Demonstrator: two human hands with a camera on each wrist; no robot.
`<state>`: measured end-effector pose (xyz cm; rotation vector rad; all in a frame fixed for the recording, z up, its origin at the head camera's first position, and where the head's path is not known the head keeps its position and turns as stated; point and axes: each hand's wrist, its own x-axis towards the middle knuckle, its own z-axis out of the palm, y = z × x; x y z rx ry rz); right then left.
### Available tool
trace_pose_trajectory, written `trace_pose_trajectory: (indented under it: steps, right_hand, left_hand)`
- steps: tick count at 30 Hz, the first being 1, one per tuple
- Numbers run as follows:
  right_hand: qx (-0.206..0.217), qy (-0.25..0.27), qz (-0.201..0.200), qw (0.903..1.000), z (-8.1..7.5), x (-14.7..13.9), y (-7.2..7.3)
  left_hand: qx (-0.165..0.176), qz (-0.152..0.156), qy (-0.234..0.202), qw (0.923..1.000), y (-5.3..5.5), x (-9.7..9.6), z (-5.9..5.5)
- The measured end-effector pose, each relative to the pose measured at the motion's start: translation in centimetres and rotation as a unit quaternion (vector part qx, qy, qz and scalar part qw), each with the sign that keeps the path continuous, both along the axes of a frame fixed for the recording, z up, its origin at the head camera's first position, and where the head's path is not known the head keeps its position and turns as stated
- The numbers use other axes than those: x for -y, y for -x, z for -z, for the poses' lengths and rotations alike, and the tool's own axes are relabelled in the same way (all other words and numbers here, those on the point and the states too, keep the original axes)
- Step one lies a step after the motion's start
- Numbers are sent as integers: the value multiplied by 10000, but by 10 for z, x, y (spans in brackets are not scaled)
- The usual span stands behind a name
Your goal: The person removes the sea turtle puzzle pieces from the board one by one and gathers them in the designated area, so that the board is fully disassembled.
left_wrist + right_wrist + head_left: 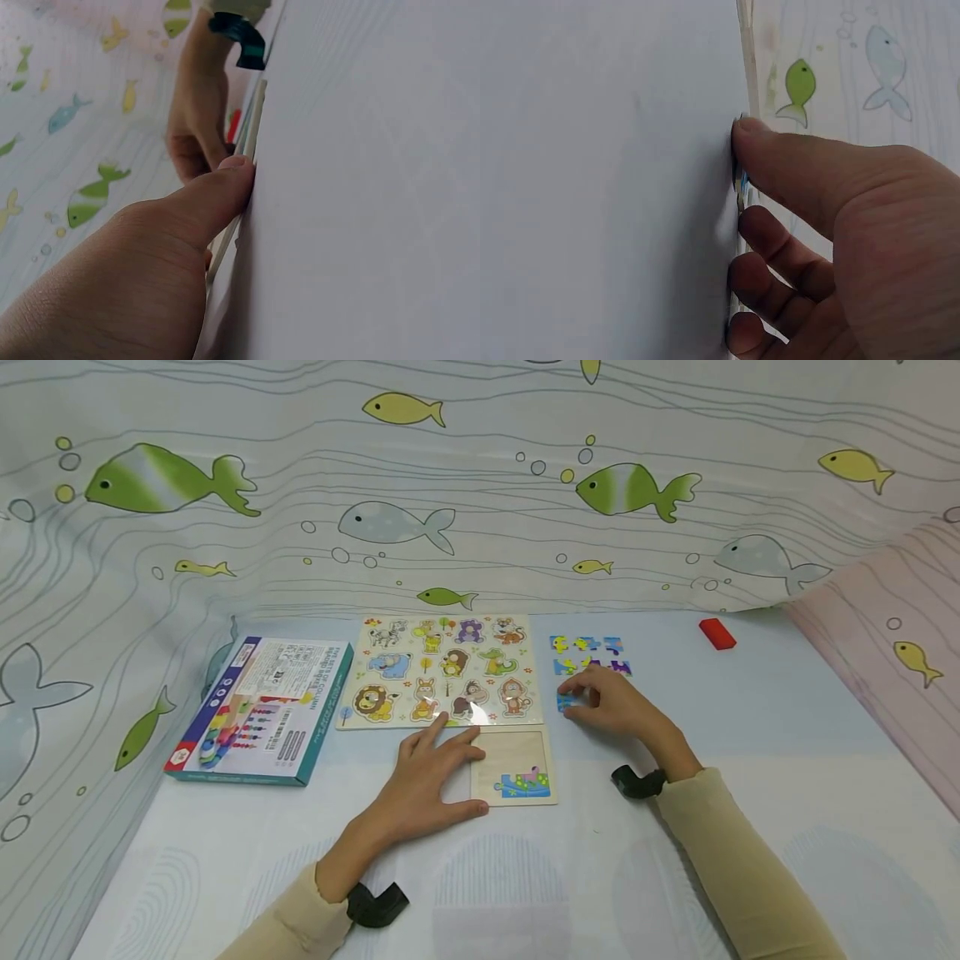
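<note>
My left hand [423, 785] is spread at the left side of a small wooden puzzle tray [510, 743], thumb at its lower left corner and fingertips by its top edge. In the left wrist view the thumb [202, 199] presses the tray's edge [255, 124]. Joined blue and green puzzle pieces [525, 783] lie in the tray's lower right. Right of the tray, my right hand [615, 702] pinches a blue puzzle piece [566, 701] between thumb and forefinger, low over the table. The right wrist view shows that piece [743, 181] edge-on, partly hidden by the thumb.
An animal picture board [408, 689] lies directly behind the tray. Several loose puzzle pieces [585, 644] sit in rows beyond my right hand. A flat box [258, 710] lies at the left, and a red block [717, 634] at the back right.
</note>
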<state>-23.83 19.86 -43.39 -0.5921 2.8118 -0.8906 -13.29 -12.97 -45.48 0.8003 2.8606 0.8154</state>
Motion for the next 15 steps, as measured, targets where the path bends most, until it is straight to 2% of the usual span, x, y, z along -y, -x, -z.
trace_pose_trajectory:
  steps: [7,15]
  right_hand:
    - [-10,-79,268,9996,2,1,0]
    - [-188,78,232,9995,4,2,1]
  left_hand:
    - [8,-1,-17,10000,0,0,0]
    - [-8,10,-13,10000,0,0,0]
